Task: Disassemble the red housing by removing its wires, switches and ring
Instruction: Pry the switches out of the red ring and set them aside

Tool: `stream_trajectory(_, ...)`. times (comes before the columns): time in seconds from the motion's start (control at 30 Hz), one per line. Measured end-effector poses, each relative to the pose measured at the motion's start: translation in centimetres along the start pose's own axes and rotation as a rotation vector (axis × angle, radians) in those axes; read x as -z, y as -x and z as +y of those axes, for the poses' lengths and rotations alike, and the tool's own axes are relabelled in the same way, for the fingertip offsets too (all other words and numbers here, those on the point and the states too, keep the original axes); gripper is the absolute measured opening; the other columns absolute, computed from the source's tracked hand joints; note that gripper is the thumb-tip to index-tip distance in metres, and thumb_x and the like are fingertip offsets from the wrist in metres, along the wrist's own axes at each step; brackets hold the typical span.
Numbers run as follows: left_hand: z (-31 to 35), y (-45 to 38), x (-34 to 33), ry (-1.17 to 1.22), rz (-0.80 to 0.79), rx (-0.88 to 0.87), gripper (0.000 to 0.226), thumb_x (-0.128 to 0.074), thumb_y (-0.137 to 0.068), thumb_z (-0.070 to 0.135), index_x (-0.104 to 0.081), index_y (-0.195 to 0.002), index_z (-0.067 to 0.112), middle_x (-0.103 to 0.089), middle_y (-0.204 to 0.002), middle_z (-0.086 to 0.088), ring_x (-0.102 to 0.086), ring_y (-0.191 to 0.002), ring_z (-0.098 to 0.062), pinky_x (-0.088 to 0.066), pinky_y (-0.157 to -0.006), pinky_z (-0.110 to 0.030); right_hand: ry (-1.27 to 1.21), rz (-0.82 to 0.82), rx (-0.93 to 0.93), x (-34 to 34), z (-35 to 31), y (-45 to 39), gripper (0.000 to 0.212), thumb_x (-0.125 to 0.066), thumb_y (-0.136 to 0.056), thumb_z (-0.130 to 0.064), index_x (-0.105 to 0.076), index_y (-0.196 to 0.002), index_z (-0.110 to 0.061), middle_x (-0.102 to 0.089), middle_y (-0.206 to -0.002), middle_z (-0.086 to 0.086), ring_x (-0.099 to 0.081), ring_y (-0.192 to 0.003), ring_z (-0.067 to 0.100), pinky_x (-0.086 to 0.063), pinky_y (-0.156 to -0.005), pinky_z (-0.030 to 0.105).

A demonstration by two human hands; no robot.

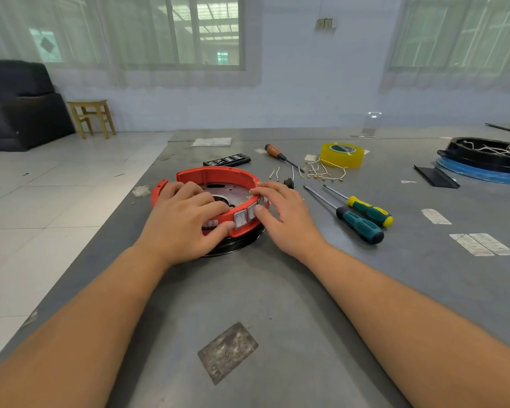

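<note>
The red housing (215, 175) sits near the middle of the grey desk (277, 304), resting on a black ring (236, 245) that shows under its near edge — likely the ring the task names, though that is a guess. The left hand (186, 219) lies over the near-left rim, fingers curled over the wall and thumb under the front face, a grip that seems meant to pin the housing in place. The right hand (283, 213) has its thumb pressing the outer face of the right-hand switch, its fingers reaching over the rim behind, so the grip pinches that switch — probably to push it out of its slot. Two white rocker switches (246, 215) are seen in the front wall, side by side. Loose wires (321, 172) lie in a small heap behind, too tangled to count, beside one roll of yellow tape (342, 155). Three screwdrivers are within reach of the right hand: one wooden-handled screwdriver (280, 156) and two green-handled screwdrivers (362, 220).
</note>
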State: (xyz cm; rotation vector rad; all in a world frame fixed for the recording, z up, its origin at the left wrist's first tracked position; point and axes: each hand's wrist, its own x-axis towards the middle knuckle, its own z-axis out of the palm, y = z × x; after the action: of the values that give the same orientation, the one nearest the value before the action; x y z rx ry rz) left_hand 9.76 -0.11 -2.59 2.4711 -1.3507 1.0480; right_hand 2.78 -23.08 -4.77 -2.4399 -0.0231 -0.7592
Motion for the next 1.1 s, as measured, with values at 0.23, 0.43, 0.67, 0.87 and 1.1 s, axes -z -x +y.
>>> stream_trajectory(0.23,3.6,0.2,-0.6,-0.041,0.014,0.313,0.047,-0.044,-0.1,0.062,-0.072,-0.094,0.024,-0.071,-0.086,0.006,-0.059,-0.09,-0.025,-0.032,-0.092,-0.047,0.075,0.029,0.034,-0.1,-0.4,0.3,0.03,-0.05,-0.103,-0.04,-0.061,-0.13,-0.032,-0.049,-0.14,-0.014,-0.043,-0.128,0.018,-0.034,-0.11,0.039)
stream_trajectory(0.43,4.6,0.6,-0.7,0.161,0.038,0.357,0.036,-0.054,-0.103,0.051,-0.073,-0.123,0.028,-0.076,-0.102,0.01,-0.063,-0.105,-0.022,-0.035,-0.094,-0.045,0.135,0.001,0.06,0.2,-0.8,0.9,0.04,-0.049,-0.103,-0.041,-0.054,-0.141,-0.03,-0.047,-0.146,-0.011,-0.042,-0.134,0.014,-0.036,-0.113,0.038)
stream_trajectory(0.67,2.9,0.8,-0.6,0.325,0.052,0.351,0.043,-0.051,-0.097,0.052,-0.074,-0.126,0.031,-0.076,-0.109,0.011,-0.06,-0.114,-0.019,-0.027,-0.093,-0.038,0.674,0.226,-0.082,4.2,2.0,2.6,0.036,-0.062,-0.091,-0.024,-0.067,-0.126,-0.022,-0.059,-0.136,0.003,-0.054,-0.123,0.03,-0.042,-0.098,0.045)
stream_trajectory(0.87,1.8,1.2,-0.5,0.417,0.092,0.407,0.023,-0.066,-0.1,0.042,-0.076,-0.119,0.035,-0.058,-0.097,0.023,-0.051,-0.111,-0.01,-0.02,-0.098,-0.032,0.896,0.068,-0.418,6.2,3.9,3.5,0.027,-0.058,-0.091,-0.02,-0.066,-0.116,-0.017,-0.057,-0.129,0.012,-0.053,-0.117,0.037,-0.039,-0.095,0.042)
stream_trajectory(1.1,1.3,1.6,-0.4,0.439,0.067,0.452,0.022,-0.068,-0.097,0.044,-0.076,-0.117,0.037,-0.063,-0.109,0.004,-0.047,-0.119,-0.016,-0.024,-0.105,-0.037,0.978,-0.05,-0.484,6.2,4.0,3.2,0.019,-0.053,-0.092,-0.021,-0.062,-0.11,-0.02,-0.061,-0.115,0.013,-0.054,-0.109,0.036,-0.038,-0.09,0.041)
